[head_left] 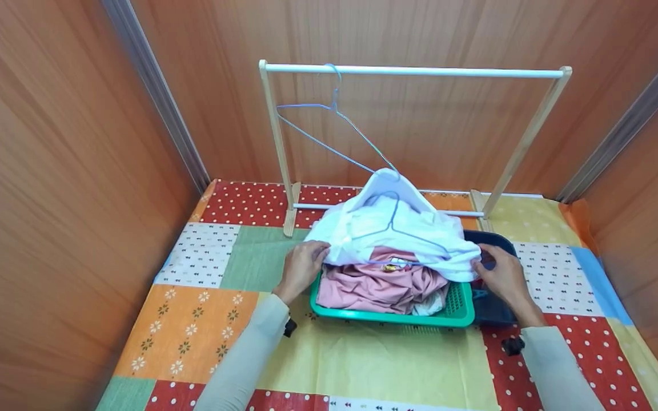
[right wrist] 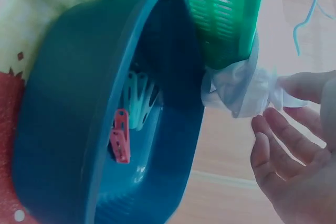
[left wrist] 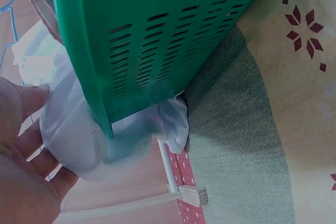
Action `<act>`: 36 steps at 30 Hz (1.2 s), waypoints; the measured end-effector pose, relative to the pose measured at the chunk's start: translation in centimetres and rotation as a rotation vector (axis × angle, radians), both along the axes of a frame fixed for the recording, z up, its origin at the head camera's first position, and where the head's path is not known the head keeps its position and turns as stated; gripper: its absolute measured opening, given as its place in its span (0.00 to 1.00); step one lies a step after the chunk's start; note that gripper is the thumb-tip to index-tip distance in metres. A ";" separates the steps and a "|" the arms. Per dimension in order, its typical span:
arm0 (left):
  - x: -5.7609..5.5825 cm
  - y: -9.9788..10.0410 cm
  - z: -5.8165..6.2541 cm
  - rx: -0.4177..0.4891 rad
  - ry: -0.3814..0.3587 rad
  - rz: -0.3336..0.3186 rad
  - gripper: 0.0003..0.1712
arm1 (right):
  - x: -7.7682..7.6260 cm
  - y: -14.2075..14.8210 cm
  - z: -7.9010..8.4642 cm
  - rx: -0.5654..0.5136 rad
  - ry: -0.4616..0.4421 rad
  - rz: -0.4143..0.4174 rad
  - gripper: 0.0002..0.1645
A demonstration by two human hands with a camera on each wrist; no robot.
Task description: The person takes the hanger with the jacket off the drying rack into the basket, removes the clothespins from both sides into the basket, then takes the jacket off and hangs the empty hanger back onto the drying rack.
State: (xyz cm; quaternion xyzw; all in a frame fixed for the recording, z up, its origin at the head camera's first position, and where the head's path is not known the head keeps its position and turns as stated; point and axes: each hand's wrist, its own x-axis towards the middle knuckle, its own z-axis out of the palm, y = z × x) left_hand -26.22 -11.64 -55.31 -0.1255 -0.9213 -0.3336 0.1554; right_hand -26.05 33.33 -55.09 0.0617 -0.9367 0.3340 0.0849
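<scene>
A white garment (head_left: 329, 225) lies spread over the back of a green basket (head_left: 386, 317). My left hand (head_left: 301, 266) pinches the garment's left edge. At its right edge, my right hand (head_left: 503, 278) holds the cloth between thumb and fingertips; the right wrist view shows the gathered cloth (right wrist: 244, 87) there. On the garment rests a blue wire hanger (head_left: 392, 227), its hook pointing towards the rack and its lower bar near the front hem. Below that hem, a crumpled pink garment (head_left: 372, 290) fills the basket's front.
A wooden rack (head_left: 526, 142) with a white rail (head_left: 449, 72) stands behind, a second wire hanger (head_left: 335, 107) hooked on its left part. Right of the basket, a dark blue basin (right wrist: 63, 108) holds a red clothespin (right wrist: 121, 137) and teal clothespins (right wrist: 137, 98). Wooden panels enclose the patchwork-covered table.
</scene>
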 end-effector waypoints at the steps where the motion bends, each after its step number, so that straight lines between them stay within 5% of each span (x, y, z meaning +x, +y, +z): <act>1: 0.0 0.0 0.0 0.001 -0.002 -0.001 0.09 | 0.0 -0.1 0.0 -0.005 -0.009 0.001 0.26; 14: 0.1 -0.1 0.0 0.002 0.003 -0.007 0.09 | -0.8 -0.6 -1.0 0.053 -0.042 0.013 0.21; 21: 0.0 -0.1 -0.2 0.009 0.023 -0.005 0.09 | -0.8 -0.7 -0.8 -0.017 -0.032 -0.027 0.18; 24: 0.1 -0.2 -0.2 0.014 0.034 -0.002 0.09 | -0.9 -0.7 -0.5 -0.119 -0.044 -0.048 0.17; 31: 0.1 -0.3 -0.3 0.079 0.015 -0.011 0.09 | -0.8 -0.7 0.7 -0.523 -0.229 -0.122 0.27; 36: 0.2 -0.4 -0.3 0.105 0.017 -0.009 0.10 | -0.8 -0.7 1.2 -0.782 -0.334 -0.102 0.31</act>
